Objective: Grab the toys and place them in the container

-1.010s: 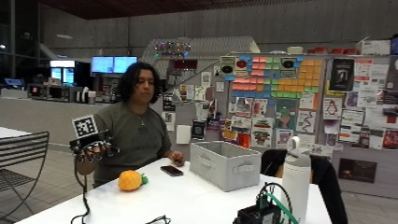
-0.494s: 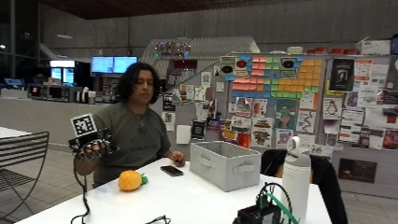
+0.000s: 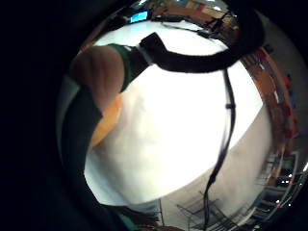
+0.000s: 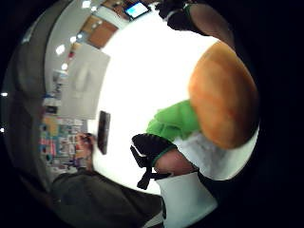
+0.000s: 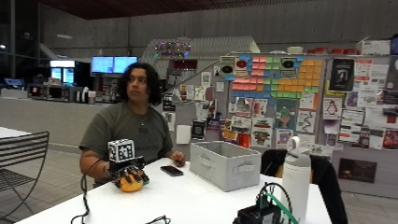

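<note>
An orange plush toy [image 5: 132, 185] with a green leaf lies on the white table [image 5: 187, 200] in front of the person. My gloved right hand [image 5: 127, 172] sits on top of it, fingers curled down around its sides. In the thumb side palm view the orange toy [image 4: 223, 95] and its green leaf [image 4: 173, 121] fill the space close to the palm. In the little finger side palm view only a sliver of the toy [image 3: 107, 120] shows behind a finger [image 3: 98, 72]. The grey container [image 5: 225, 164] stands to the right of the toy, open at the top.
A black phone [image 5: 172, 171] lies between the toy and the container, with the person's bare hand [image 5: 178, 160] beside it. A white bottle [image 5: 295, 184] and a black device [image 5: 261, 214] stand near the table's front right. A metal chair [image 5: 22, 158] is at the left.
My right hand has come down from beside the person's chest onto the orange toy and curled its fingers around it. The toy lies where it was.
</note>
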